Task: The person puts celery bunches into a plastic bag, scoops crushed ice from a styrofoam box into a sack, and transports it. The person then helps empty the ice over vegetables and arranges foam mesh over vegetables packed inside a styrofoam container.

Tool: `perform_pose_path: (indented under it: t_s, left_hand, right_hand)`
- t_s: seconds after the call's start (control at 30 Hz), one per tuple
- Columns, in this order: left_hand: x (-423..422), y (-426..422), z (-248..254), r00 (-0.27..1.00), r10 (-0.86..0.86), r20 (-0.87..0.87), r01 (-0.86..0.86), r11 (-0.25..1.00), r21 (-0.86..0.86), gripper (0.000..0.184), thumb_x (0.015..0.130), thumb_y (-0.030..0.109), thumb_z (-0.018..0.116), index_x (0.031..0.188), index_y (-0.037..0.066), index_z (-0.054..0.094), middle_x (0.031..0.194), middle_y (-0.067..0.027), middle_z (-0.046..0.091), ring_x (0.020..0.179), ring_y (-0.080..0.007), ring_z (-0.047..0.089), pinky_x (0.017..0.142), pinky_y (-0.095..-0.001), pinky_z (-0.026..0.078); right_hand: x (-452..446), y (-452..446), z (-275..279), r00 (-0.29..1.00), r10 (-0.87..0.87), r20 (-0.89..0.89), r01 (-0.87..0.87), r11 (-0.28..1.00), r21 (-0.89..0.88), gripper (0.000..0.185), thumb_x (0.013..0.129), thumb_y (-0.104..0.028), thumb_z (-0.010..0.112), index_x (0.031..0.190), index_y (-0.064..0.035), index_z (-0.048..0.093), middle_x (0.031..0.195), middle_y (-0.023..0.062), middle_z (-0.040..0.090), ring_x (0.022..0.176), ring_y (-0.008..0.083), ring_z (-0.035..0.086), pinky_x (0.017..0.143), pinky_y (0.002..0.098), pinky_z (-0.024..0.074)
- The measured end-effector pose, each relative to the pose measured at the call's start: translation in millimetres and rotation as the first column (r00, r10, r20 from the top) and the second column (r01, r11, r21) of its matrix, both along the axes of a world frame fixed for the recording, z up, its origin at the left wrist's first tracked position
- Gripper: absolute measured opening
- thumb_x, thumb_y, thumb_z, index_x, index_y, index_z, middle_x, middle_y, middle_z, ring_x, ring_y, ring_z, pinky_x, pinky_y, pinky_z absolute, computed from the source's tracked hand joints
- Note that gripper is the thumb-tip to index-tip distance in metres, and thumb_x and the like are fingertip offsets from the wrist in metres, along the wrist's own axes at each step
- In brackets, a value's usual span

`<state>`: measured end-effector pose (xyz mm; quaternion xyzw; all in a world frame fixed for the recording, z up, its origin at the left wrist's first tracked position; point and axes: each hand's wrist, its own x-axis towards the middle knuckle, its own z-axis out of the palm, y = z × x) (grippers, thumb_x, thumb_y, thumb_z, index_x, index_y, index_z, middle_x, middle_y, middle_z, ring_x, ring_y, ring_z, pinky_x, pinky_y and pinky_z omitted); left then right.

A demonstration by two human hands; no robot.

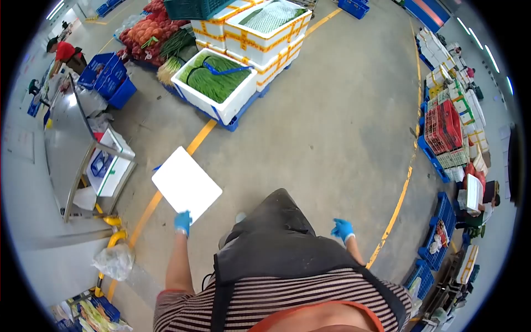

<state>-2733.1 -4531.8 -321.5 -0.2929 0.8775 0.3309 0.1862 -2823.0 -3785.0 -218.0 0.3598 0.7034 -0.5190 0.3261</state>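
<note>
My left hand (183,221), in a blue glove, is closed on the near corner of a flat white foam box lid (187,185). The lid hangs out in front of my left side, its broad face towards me. My right hand (343,228), also gloved in blue, is held out to the right with nothing in it, its fingers partly apart. Ahead, a white foam box (181,90) without a lid holds long green vegetables (217,80), with a blue strap (227,71) lying over them.
Stacked foam boxes (265,41) rise behind the open one on a blue pallet (235,120). A metal table (66,149) and blue crates (105,74) are at left, near a person in red (65,51). Red crates (442,126) line the right.
</note>
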Motion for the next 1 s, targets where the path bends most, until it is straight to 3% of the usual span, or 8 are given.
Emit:
perform_pose_path:
  t_s: [0.07,0.23,0.3,0.4,0.53,0.77,0.9,1.0]
  left_hand:
    - [-161.8,12.5,73.6,0.925,0.361,-0.117,-0.327,0.916,0.233,0.037,0.087,0.034,0.05,0.081,0.0,0.065,0.072,-0.0132,0.064,0.063,-0.0237,0.058,0.063,-0.037,0.046]
    - [-493.0,119.6,150.0,0.866,0.253,-0.432,-0.007,0.87,0.494,0.03,0.088,0.03,0.056,0.095,0.002,0.065,0.084,-0.0068,0.064,0.072,-0.0132,0.057,0.068,-0.0291,0.046]
    - [-585.0,176.3,143.0,0.873,0.274,-0.403,0.148,0.638,0.756,0.03,0.089,0.028,0.055,0.102,0.002,0.064,0.087,-0.0053,0.064,0.073,-0.0127,0.058,0.069,-0.0286,0.047]
    - [-671.2,247.5,136.5,0.914,0.08,-0.398,0.212,0.741,0.637,0.031,0.087,0.03,0.056,0.101,0.004,0.066,0.088,-0.009,0.065,0.074,-0.0161,0.06,0.072,-0.0304,0.048]
    - [-748.1,290.8,174.8,0.87,-0.068,-0.488,0.248,0.916,0.315,0.031,0.085,0.03,0.058,0.098,0.004,0.066,0.094,-0.0168,0.065,0.081,-0.029,0.063,0.075,-0.0359,0.048]
    - [-912.4,244.1,199.9,0.867,0.184,-0.463,0.016,0.918,0.396,0.034,0.088,0.031,0.057,0.098,-0.001,0.064,0.084,-0.0138,0.066,0.077,-0.0237,0.063,0.073,-0.0336,0.048]
    - [-1059.7,193.4,159.1,0.782,0.614,-0.106,-0.087,0.275,0.957,0.027,0.087,0.027,0.061,0.107,0.008,0.061,0.084,-0.0015,0.062,0.076,-0.0125,0.061,0.062,-0.0283,0.047]
    - [-1161.7,167.8,113.5,0.71,0.689,0.148,-0.272,0.074,0.96,0.048,0.088,0.033,0.058,0.127,0.006,0.049,0.123,-0.0138,0.052,0.112,-0.026,0.052,0.09,-0.0377,0.044]
  right_hand:
    - [-17.4,-14.3,2.6,0.99,-0.142,0.003,0.142,0.989,0.051,0.055,0.088,-0.019,0.054,0.139,-0.0121,0.035,0.112,0.0129,0.061,0.073,0.0254,0.065,0.053,0.0341,0.0506]
    - [-143.4,40.1,-53.2,0.941,0.228,0.252,-0.263,0.958,0.113,0.053,0.088,-0.024,0.055,0.137,-0.0132,0.038,0.114,0.0078,0.06,0.089,0.0245,0.063,0.06,0.0386,0.0522]
    - [-239.9,67.5,-53.0,0.971,-0.017,0.237,-0.004,0.996,0.085,0.05,0.088,-0.026,0.055,0.134,-0.0125,0.042,0.111,0.0061,0.061,0.083,0.0229,0.064,0.058,0.0377,0.0524]
    - [-409.9,98.7,-44.4,0.987,0.149,0.065,-0.158,0.973,0.168,0.034,0.087,-0.029,0.054,0.115,-0.0091,0.056,0.09,0.0084,0.064,0.066,0.02,0.063,0.049,0.0347,0.0496]
    - [-650.9,111.3,-38.6,0.478,0.871,-0.117,-0.395,0.332,0.857,0.044,0.086,-0.032,0.056,0.118,-0.003,0.058,0.1,0.0179,0.066,0.081,0.0259,0.065,0.072,0.034,0.0506]
    - [-946.0,-129.2,118.5,0.568,0.654,-0.499,-0.497,0.756,0.425,0.044,0.088,-0.03,0.056,0.125,-0.0053,0.054,0.117,0.0156,0.06,0.108,0.0238,0.058,0.093,0.0325,0.0442]
    - [-1019.4,-204.1,106.1,0.491,0.713,-0.5,-0.659,0.68,0.322,0.044,0.088,-0.029,0.058,0.126,-0.006,0.054,0.112,0.0142,0.063,0.104,0.0213,0.06,0.092,0.0307,0.0448]
    - [-1060.2,-212.9,96.7,0.513,0.761,-0.398,-0.793,0.597,0.12,0.046,0.088,-0.029,0.059,0.127,-0.007,0.053,0.113,0.0131,0.063,0.105,0.0185,0.059,0.093,0.0307,0.0442]
